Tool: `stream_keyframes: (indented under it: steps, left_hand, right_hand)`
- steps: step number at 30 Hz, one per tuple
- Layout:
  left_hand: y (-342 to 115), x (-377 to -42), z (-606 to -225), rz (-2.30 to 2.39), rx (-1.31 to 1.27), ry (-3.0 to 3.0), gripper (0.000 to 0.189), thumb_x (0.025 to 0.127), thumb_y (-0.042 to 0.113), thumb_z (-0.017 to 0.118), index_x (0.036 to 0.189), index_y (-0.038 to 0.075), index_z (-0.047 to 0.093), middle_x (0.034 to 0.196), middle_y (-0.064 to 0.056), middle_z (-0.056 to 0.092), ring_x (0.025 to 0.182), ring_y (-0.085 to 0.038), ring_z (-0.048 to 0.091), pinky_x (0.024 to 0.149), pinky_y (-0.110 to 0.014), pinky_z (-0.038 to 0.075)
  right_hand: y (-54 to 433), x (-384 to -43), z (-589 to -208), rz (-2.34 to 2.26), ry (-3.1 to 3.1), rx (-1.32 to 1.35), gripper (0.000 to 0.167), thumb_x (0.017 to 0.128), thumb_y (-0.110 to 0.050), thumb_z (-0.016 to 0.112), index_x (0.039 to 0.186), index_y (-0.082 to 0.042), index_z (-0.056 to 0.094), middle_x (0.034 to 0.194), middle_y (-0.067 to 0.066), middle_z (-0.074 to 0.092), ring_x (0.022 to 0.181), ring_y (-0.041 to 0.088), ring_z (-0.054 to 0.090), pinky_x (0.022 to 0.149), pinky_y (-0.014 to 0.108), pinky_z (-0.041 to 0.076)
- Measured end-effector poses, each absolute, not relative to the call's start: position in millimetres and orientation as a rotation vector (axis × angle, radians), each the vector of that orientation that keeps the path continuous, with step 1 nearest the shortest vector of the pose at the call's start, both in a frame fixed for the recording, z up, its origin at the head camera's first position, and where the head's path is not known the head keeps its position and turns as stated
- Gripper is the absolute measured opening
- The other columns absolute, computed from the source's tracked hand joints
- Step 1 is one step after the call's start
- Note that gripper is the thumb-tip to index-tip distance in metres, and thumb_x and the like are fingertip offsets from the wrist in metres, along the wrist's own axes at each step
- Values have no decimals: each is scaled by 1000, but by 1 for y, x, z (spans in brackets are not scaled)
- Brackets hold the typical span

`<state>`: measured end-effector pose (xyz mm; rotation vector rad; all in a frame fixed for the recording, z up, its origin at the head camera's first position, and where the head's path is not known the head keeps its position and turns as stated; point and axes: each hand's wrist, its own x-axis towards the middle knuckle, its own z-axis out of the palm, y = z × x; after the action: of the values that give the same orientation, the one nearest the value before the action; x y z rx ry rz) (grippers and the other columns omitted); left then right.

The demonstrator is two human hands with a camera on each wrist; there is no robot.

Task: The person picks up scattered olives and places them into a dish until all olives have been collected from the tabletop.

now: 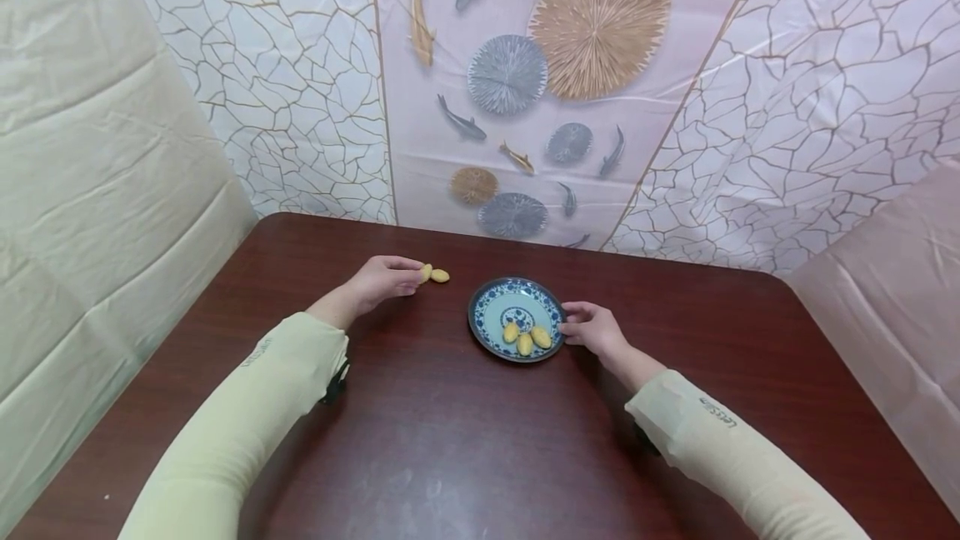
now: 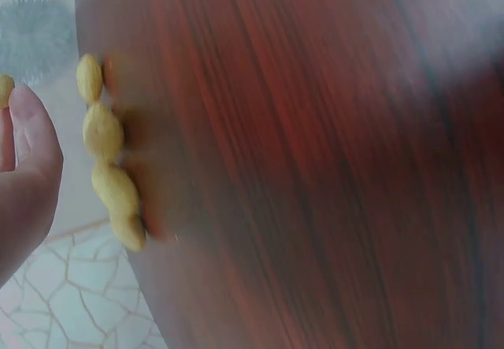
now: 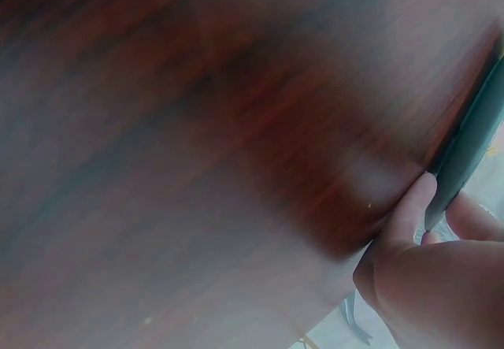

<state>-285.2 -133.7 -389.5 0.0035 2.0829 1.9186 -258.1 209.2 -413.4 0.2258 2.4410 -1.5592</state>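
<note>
My left hand (image 1: 384, 280) is over the far left part of the table, pinching a small yellow oval piece (image 2: 6, 90) at its fingertips. Another yellow oval piece (image 1: 440, 276) lies just right of those fingers. In the left wrist view a row of several yellow ovals (image 2: 103, 131) rests on the table beside the hand (image 2: 27, 176). My right hand (image 1: 596, 328) grips the right rim of a blue-and-white patterned plate (image 1: 491, 307), thumb and fingers on either side of the edge. Three yellow ovals (image 1: 524, 344) sit on the near part of that plate.
A dark reddish-brown wooden table (image 1: 420, 432) spreads under both arms. Behind its far edge hangs a patterned cloth (image 1: 315, 90) with fish and round motifs in the middle. Pale cloth (image 1: 82, 190) also hangs along the left side.
</note>
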Motion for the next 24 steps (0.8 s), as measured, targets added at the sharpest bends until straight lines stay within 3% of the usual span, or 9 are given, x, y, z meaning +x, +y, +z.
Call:
stream_keyframes:
  steps: [5,11,14,19,24]
  left_hand:
    - [-113,-286,-389,1842,15,2108,42,90,9,61,127,-9,52,115,-18,63,88,-18,65,87,-29,53]
    - [-91,-284,-389,1736,59,2126,40,90,13,62,126,-4,55,123,-20,61,110,-33,59,88,-29,53]
    - [-81,-284,-391,1712,87,2134,38,90,11,62,124,-4,57,121,-20,62,102,-28,63,86,-30,53]
    - [-67,-284,-393,1683,104,2140,34,88,7,62,120,-5,60,115,-19,64,76,-8,61,77,-25,55]
    - [-55,-286,-391,1644,107,2152,32,87,7,63,117,-3,62,111,-16,65,74,-8,59,71,-21,54]
  right_hand:
    - [208,-257,-412,-1557,2440,227,44,87,1,61,130,5,49,93,7,53,73,8,56,72,27,56]
    - [208,-256,-412,-1563,2432,222,45,87,1,61,130,6,49,93,7,53,73,7,57,73,27,56]
    - [208,-256,-411,-1565,2428,219,45,87,1,60,130,6,48,92,6,53,72,7,57,73,26,56]
    - [208,-255,-411,-1572,2423,220,45,87,1,60,130,6,48,92,6,53,72,6,57,72,26,56]
    - [208,-256,-411,-1556,2431,227,45,87,0,61,131,5,48,94,7,53,74,7,56,72,25,55]
